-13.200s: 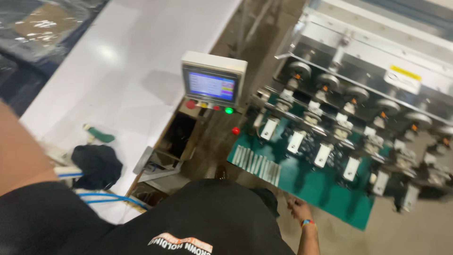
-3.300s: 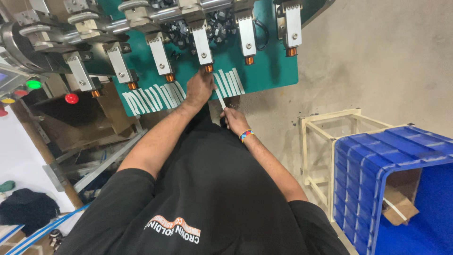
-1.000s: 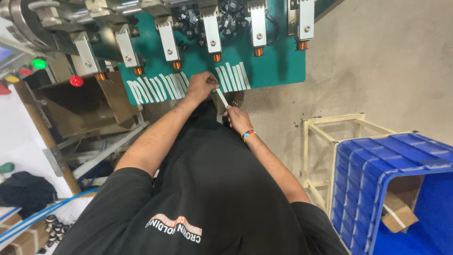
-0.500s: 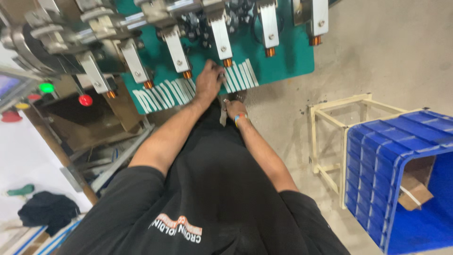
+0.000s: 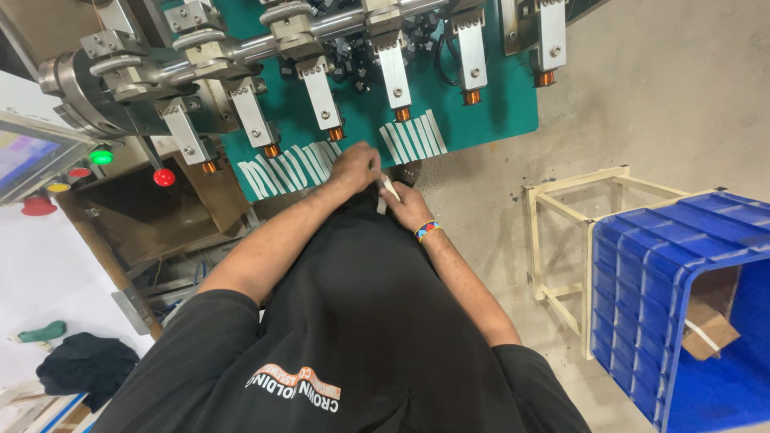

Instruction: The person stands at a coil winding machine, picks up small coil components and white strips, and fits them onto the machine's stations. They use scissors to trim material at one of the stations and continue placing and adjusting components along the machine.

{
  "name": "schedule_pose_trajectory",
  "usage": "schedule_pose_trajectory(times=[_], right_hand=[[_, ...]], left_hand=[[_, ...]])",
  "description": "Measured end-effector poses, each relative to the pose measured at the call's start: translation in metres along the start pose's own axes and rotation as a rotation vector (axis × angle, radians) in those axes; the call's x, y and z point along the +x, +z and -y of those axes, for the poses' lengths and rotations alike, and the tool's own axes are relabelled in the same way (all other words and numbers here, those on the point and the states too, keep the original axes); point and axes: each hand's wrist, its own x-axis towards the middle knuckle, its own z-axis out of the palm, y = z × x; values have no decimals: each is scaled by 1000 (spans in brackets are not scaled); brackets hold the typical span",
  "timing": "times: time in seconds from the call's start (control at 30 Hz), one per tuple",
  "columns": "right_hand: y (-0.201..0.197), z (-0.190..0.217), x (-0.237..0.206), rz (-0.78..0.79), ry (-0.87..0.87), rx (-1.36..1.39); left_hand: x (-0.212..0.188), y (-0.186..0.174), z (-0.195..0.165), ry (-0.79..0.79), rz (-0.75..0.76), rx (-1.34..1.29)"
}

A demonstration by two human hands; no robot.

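Inspector: Status at the green worktop [image 5: 497, 104]?

Onlooker: White strips [image 5: 285, 168] lie in rows under the copper-tipped spindles [image 5: 333, 132]. The left hand [image 5: 355, 167] pinches at their edge; at its three o'clock the right hand [image 5: 407, 204] grips one white strip [image 5: 390, 188].

Inspector: Remaining?

Onlooker: That strip looks unplaced; I judge the laying unfinished.

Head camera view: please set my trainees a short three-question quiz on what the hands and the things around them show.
1. True or false: both hands are at the edge of the green machine panel.
2. Which wrist wears the multicoloured beaded band?
3. What lies inside the blue plastic crate? A) cardboard B) bottles C) cloth

Key: 1 true: left hand and right hand meet there around a thin white strip. 2 right. 3 A.
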Motion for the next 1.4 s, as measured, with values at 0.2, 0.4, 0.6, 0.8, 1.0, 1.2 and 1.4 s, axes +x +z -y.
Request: schedule_pose_trajectory(times=[0.2,0.4,0.6,0.8,1.0,1.2,1.4], right_hand=[[4,-3,0,-148,107,238],[9,-2,52,-111,182,-116],[8,8,29,-89,68,-229],[7,9,-15,-23,-287,-3],[15,-10,-11,37,175,284],[21,-4,24,-148,108,111],[12,16,54,-69,266,-151]], left_hand=[[37,-12,-14,55,-292,161],[35,2,-14,70,-366,286],[-22,-3,-1,50,-398,0],[-27,4,14,-114,178,-140],[-2,-12,4,146,-223,120],[35,-18,-3,145,-391,335],[3,-11,5,38,-295,225]])
